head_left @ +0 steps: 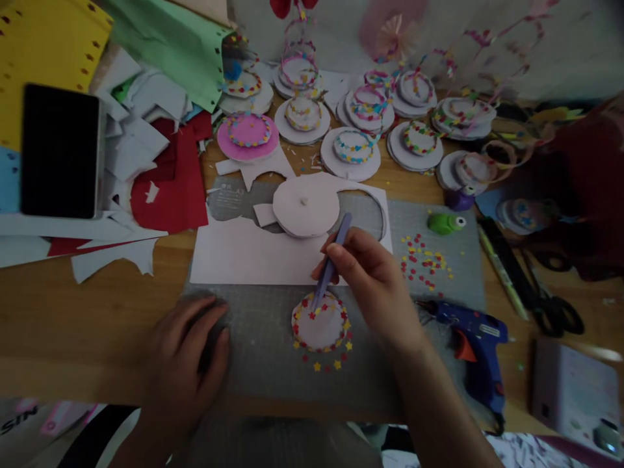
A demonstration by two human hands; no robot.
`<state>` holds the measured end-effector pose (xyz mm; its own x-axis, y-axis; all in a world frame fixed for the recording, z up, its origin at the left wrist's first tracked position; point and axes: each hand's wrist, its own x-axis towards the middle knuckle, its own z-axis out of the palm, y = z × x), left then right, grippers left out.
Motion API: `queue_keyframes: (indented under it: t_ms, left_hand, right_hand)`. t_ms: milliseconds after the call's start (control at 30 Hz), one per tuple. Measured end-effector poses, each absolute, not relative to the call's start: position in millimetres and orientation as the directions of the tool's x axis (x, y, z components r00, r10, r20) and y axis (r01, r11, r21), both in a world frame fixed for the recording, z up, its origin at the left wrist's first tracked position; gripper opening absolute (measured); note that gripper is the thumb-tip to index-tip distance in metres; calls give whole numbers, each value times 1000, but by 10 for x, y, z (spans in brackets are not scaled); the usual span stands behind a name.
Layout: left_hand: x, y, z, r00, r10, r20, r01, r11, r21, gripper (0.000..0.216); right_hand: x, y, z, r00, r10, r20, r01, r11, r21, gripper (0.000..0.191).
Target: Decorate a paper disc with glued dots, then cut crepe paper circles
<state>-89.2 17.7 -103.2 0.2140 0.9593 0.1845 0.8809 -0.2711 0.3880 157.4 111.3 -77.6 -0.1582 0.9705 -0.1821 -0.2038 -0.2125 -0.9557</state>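
Note:
My right hand (373,276) pinches pale purple tweezers (333,259), their tip resting on the top left edge of a small white paper disc (319,325). Red and yellow confetti stars ring the disc, and a few lie loose below it. The disc sits on a grey cutting mat (263,351). My left hand (188,354) lies flat on the mat's left edge, fingers stretched out, holding nothing. A larger white disc (305,206) lies above on a white sheet with round holes cut out.
Several finished decorated discs (351,146) crowd the back of the table. A blue glue gun (475,341) lies right of my hand, beside loose confetti (424,260), a green punch (444,223), scissors (550,299) and a phone (58,149) on paper scraps at left.

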Motion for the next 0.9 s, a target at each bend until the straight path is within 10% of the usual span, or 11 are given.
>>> queue_keyframes:
  t_ms: [900]
  left_hand:
    - [-890, 182, -1059, 232, 949, 214, 898, -294, 328, 26]
  right_hand:
    - [1526, 1125, -837, -170, 955, -242, -71, -257, -964, 14]
